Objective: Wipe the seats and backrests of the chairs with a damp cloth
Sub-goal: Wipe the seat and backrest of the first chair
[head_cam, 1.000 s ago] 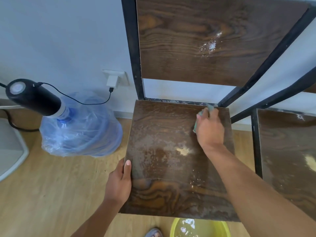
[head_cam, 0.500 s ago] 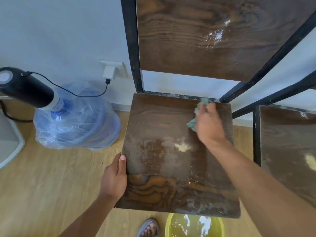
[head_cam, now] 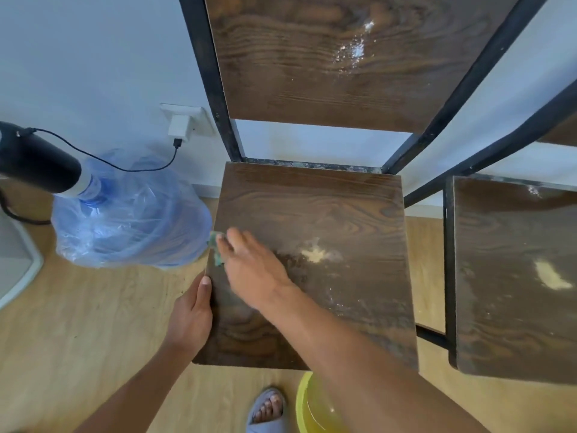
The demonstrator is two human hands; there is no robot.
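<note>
The seat (head_cam: 312,245) is steadied at its left edge by the left hand (head_cam: 190,317), fingers clasped on it, so that the damp cloth (head_cam: 217,248), pinned under the right hand (head_cam: 249,270), can be pressed across near that edge.

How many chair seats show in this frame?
2. One seat lies centre frame, where the right hand presses the cloth near its left edge. The second seat is at the right, cut off by the frame; others may lie outside.
</note>
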